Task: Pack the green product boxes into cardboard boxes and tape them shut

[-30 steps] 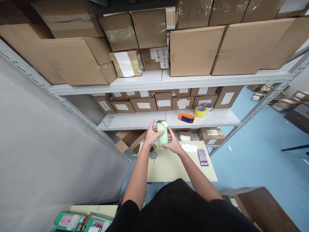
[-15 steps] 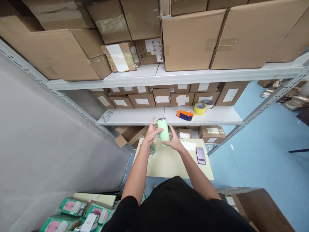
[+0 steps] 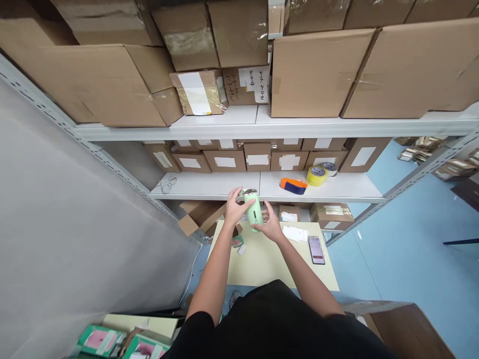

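A mint-green tumbler point(image 3: 254, 212) with a shiny metallic lid and a small carry loop is held up above the pale yellow table point(image 3: 258, 267). Dark lettering runs down the side facing me. My left hand point(image 3: 235, 209) grips it near the top, thumb across the front. Lower down on the other side, my right hand point(image 3: 271, 223) holds it with the thumb by the base. Below lie a green tape roll point(image 3: 237, 241), a small white tag point(image 3: 241, 249), white papers point(image 3: 295, 233) and a phone point(image 3: 317, 250).
On the middle shelf point(image 3: 209, 185) sit an orange and navy tape cutter point(image 3: 294, 186), yellow tape point(image 3: 316, 176) and a glasses-like wire item. Large cartons point(image 3: 322, 75) fill the shelf above. An open box point(image 3: 202, 217) stands left of the table. Green-and-pink packages point(image 3: 99, 340) lie at lower left.
The tumbler has turned in my hands, so dark lettering now shows on its front. My view has shifted slightly; both hands still hold it.
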Demonstrator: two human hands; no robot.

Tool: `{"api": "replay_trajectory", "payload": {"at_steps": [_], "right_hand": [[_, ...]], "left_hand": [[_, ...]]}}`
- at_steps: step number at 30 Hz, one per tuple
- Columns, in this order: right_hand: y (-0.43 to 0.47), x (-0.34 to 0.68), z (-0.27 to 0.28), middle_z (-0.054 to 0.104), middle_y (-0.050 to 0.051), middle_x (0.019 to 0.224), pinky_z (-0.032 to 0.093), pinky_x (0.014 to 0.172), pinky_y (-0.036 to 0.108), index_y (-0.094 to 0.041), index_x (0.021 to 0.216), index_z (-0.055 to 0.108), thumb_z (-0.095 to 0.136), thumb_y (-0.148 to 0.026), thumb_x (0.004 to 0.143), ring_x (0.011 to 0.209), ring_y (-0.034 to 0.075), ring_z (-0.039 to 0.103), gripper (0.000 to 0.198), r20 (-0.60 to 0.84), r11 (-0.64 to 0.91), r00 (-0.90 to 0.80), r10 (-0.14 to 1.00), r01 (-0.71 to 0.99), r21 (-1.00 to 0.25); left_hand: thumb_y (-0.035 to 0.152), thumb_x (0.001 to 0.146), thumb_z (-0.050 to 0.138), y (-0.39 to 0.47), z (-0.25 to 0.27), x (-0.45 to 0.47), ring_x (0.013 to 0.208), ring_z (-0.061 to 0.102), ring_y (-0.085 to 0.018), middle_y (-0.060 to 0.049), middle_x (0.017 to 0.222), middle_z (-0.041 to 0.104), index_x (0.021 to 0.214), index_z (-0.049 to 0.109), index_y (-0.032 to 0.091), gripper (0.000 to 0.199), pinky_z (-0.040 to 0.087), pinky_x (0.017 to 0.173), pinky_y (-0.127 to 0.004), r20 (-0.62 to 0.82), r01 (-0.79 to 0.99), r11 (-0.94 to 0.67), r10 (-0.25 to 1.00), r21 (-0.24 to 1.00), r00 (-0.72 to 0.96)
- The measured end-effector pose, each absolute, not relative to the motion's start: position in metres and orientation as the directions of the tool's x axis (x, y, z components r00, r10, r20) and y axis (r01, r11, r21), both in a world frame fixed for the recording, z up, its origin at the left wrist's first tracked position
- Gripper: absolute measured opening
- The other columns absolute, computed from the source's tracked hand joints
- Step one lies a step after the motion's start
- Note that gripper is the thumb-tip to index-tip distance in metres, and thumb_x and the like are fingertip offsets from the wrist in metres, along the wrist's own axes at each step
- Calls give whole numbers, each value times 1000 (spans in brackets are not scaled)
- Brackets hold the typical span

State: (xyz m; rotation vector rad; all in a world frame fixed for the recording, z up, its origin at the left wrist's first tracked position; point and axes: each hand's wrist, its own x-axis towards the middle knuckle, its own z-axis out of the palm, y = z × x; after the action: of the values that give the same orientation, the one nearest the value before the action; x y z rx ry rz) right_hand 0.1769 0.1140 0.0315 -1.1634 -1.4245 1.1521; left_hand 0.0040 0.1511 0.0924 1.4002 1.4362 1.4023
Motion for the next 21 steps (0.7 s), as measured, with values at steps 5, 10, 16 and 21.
{"api": "replay_trajectory", "payload": {"at_steps": [5, 10, 16, 21], "right_hand": [[121, 137, 19, 67, 3, 118, 56, 95, 44, -36, 162, 30, 89, -31, 62, 100, 24, 68, 116, 100, 111, -56, 993, 267, -957], [142, 110, -32, 63, 7, 139, 48, 108, 45, -33, 152, 48, 79, -24, 66, 124, 27, 61, 92, 64, 106, -152, 986, 287, -952], [154, 65, -115, 71, 8, 116, 52, 92, 38, -22, 126, 67, 79, -33, 67, 100, 24, 69, 61, -364, -383, 127, 923, 208, -900], [152, 28, -158, 74, 3, 87, 50, 83, 31, -21, 89, 68, 79, -36, 67, 96, 24, 69, 29, -464, -499, 258, 847, 91, -862]], "left_hand": [[36, 67, 91, 163, 93, -31, 101, 73, -25, -10, 111, 76, 127, 70, 17, 67, 60, 92, -37, 148, 261, -108, 980, 959, -136], [27, 63, 89, 170, 53, -88, 96, 75, -23, -8, 106, 78, 116, 71, 15, 57, 61, 88, -36, 77, 146, -63, 993, 987, -94], [20, 59, 90, 166, -24, -144, 109, 73, -25, -12, 119, 75, 126, 65, 15, 72, 55, 104, -45, 7, 82, 1, 995, 997, -95], [24, 61, 91, 163, -76, -158, 121, 68, -26, -13, 131, 71, 136, 61, 19, 81, 50, 110, -46, -44, 103, 50, 997, 993, -55]]}}
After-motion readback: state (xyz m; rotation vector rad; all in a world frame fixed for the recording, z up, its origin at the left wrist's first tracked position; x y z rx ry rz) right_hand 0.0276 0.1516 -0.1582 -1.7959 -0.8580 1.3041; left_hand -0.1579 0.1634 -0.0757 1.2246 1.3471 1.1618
